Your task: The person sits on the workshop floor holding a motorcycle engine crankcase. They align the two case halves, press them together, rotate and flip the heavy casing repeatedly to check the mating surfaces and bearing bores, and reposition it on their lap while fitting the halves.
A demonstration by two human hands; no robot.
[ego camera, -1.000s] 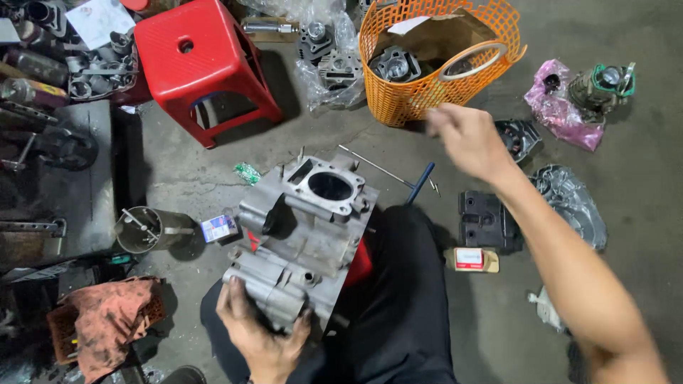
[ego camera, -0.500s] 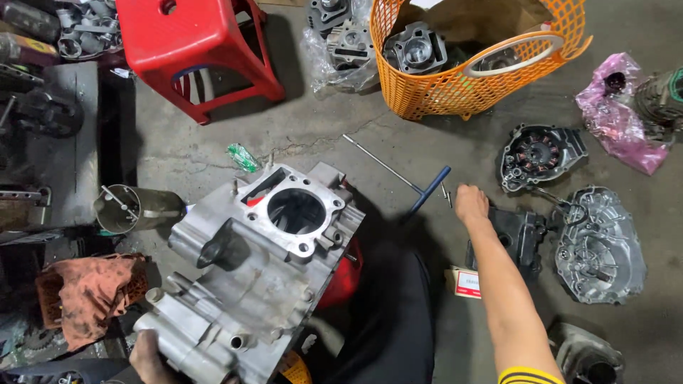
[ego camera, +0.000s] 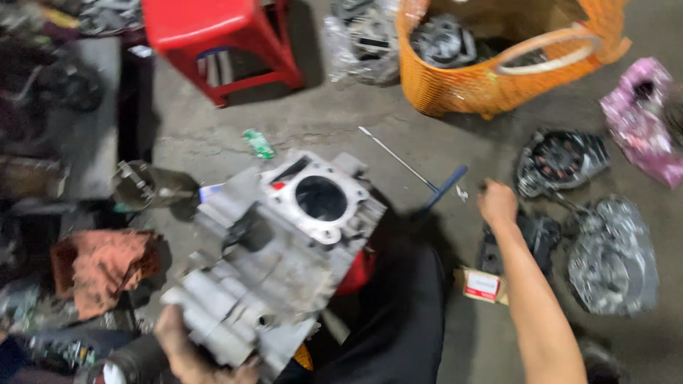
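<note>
The engine case [ego camera: 277, 263], a grey cast-metal block with a round bore on top, is propped on the person's lap above the concrete floor [ego camera: 341, 135]. It is gripped at its lower corner by the left hand [ego camera: 186, 348], whose fingers are clamped on the casting. It is judged heavy, stiff and possibly greasy, so hold is best taken under the base and on the flat side walls, not by the thin fins. The right hand [ego camera: 496, 203] is closed into a loose fist by a dark part [ego camera: 533, 238] near the blue-handled tool [ego camera: 427, 181]; what it grips cannot be told. An orange basket [ego camera: 491, 85], a red stool [ego camera: 213, 35] and an orange rag [ego camera: 103, 267] lie around.
</note>
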